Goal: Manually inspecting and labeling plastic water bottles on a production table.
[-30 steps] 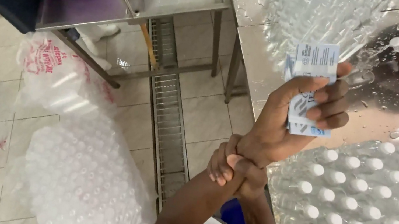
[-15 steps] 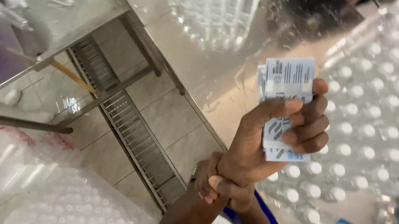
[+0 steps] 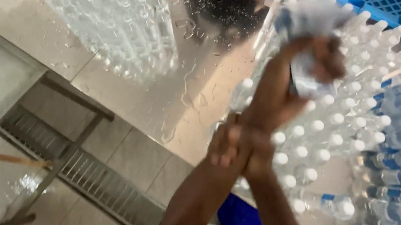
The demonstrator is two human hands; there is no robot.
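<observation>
Left hand clamped round right wrist, fingers curled tight, holding nothing else. Right hand raised over bench, fingers closed on blurred wad of white-and-blue labels, above capped bottles packed at bench's right side. Bench top wet. Risk, as I judge it: grip slackens, labels drop into water or between bottles, get soaked or lost. Farther off, clear uncapped bottles toward far edge; stray elbow could topple them.

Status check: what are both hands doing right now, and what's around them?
Right hand shut on blurred stack of labels. Left hand clamped round right wrist. White-capped bottles below on wet steel table.
</observation>
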